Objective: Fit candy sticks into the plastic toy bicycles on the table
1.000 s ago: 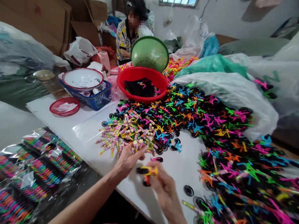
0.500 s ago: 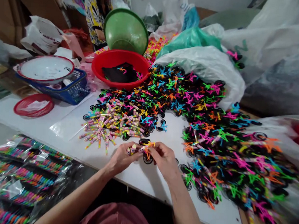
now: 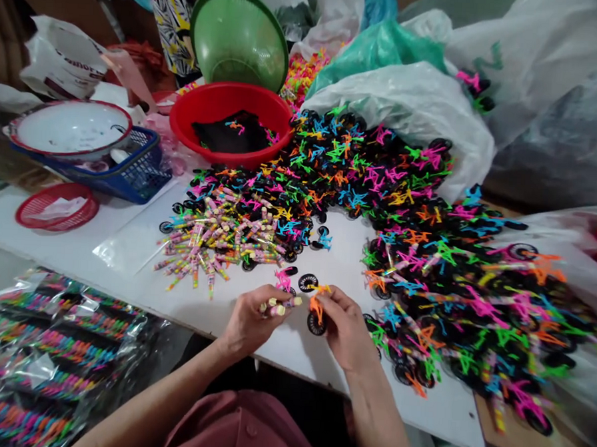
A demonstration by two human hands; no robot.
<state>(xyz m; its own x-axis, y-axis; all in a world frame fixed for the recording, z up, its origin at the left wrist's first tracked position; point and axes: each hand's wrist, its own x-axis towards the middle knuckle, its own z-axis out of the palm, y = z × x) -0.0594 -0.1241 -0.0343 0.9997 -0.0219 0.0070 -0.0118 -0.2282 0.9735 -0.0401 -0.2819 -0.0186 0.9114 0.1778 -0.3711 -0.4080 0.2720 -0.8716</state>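
My left hand (image 3: 253,320) is closed around several short patterned sticks (image 3: 275,307) with pale ends, pink and yellow in colour. Between the fingertips of my right hand (image 3: 347,325) is a small orange toy bicycle (image 3: 317,304) with black wheels. A narrow gap separates the bicycle from the sticks. Just beyond my left hand, a pink toy bicycle (image 3: 283,280) lies on the white table (image 3: 345,246). A pile of similar patterned sticks (image 3: 218,232) spreads further back on the left. Many-coloured toy bicycles (image 3: 417,250) heap up behind and along the right.
A red basin (image 3: 181,120) stands behind the heap, with a green basin (image 3: 238,40) tilted behind it. To the left are a blue basket (image 3: 149,159) bearing a white enamel bowl (image 3: 68,128), and a red basket (image 3: 31,209). Bagged toys (image 3: 41,357) lie lower left. A patterned sleeve (image 3: 173,23) shows behind.
My hands have moved apart. The orange bicycle, earlier between both hands, now sits in my right hand alone. A pink bicycle now shows beyond my left hand. The whole view has shifted slightly.
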